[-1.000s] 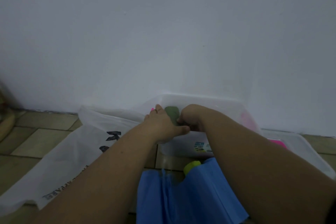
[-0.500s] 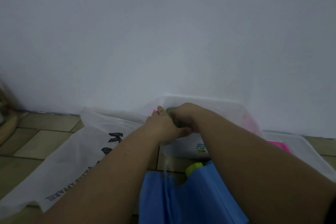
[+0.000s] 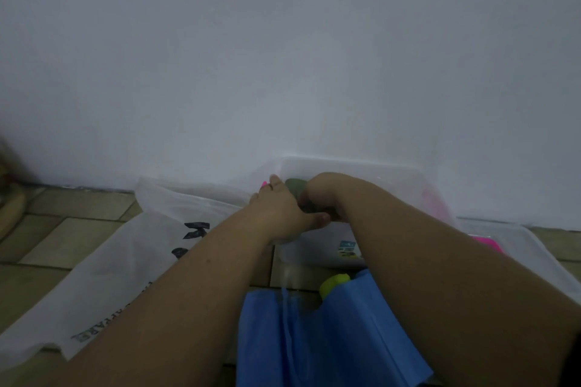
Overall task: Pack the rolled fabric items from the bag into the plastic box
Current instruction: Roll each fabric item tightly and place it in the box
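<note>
Left hand (image 3: 283,210) and right hand (image 3: 320,195) clasp a roll (image 3: 295,187) over the box (image 3: 345,163). Placing step, I judge. Next, press it down and release.

translucent plastic box (image 3: 317,253); matt blue cloth bag (image 3: 339,339)

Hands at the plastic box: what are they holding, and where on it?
The left hand and right hand grip a dark green fabric roll from either side, over the plastic box.
</note>
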